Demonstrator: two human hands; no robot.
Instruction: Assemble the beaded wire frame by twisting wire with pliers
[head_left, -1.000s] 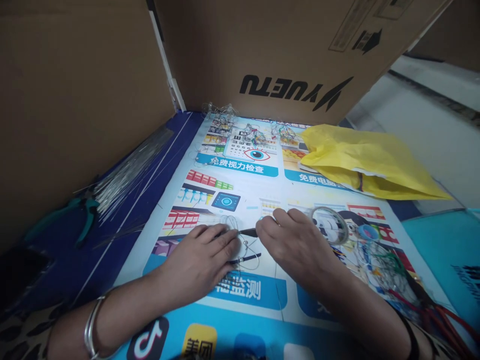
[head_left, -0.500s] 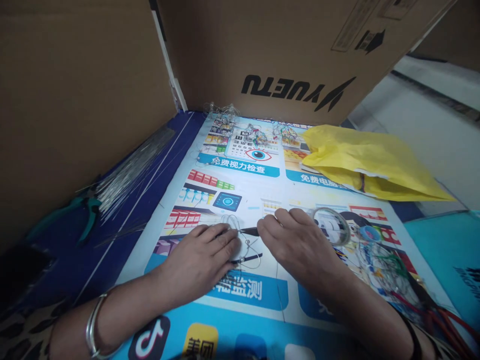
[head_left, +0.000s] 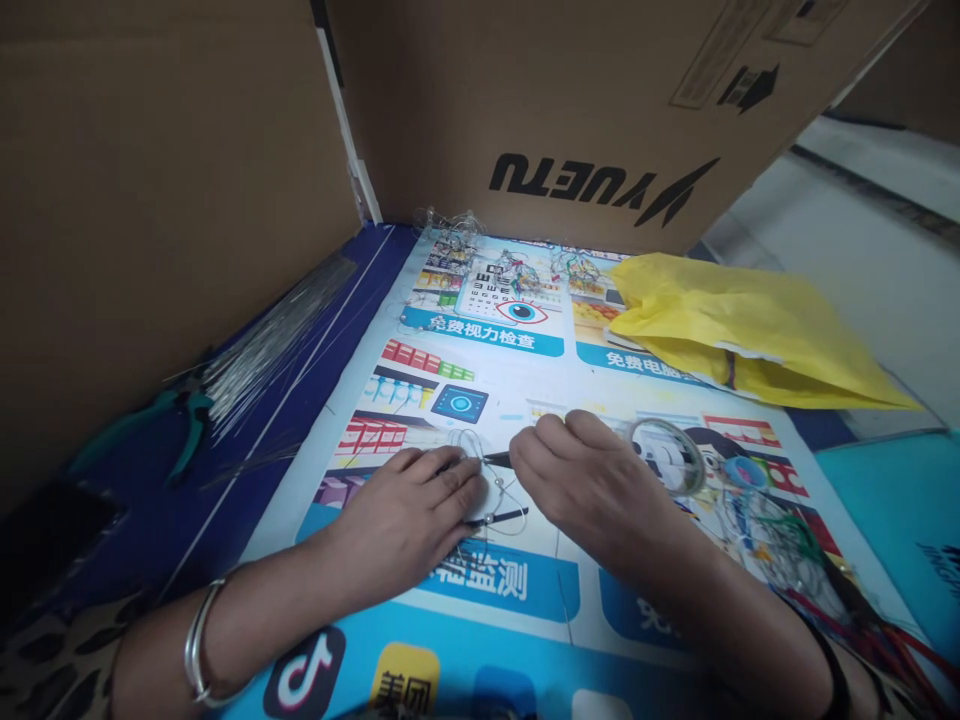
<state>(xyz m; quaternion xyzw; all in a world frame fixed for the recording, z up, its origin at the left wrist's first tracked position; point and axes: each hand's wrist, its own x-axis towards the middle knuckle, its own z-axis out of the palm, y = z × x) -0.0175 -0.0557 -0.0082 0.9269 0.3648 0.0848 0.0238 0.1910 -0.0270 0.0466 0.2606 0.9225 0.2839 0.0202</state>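
Note:
In the middle of the printed sheet (head_left: 517, 385), my left hand (head_left: 416, 515) is closed over a thin silvery wire piece with small beads (head_left: 499, 483). Loops of this wire stick out beyond my fingertips, and the rest is hidden under my palm. My right hand (head_left: 585, 475) is closed around a tool with a dark pointed tip (head_left: 498, 459); its handle is hidden in my fist. The tip points left and meets the wire beside my left fingertips. Just below it, a dark narrow strip (head_left: 502, 517) lies across the wire loops.
Teal-handled pliers (head_left: 191, 430) and a bundle of straight wires (head_left: 262, 345) lie at left. Cardboard panels (head_left: 480, 90) stand behind. To the right are a yellow bag (head_left: 742, 320), a tape roll (head_left: 694, 460), tangled coloured wires (head_left: 780, 530) and red-handled tools (head_left: 892, 640).
The whole view has shifted slightly. My right hand has edged closer to my left, and less of the dark tip shows. My left hand keeps its place over the wire.

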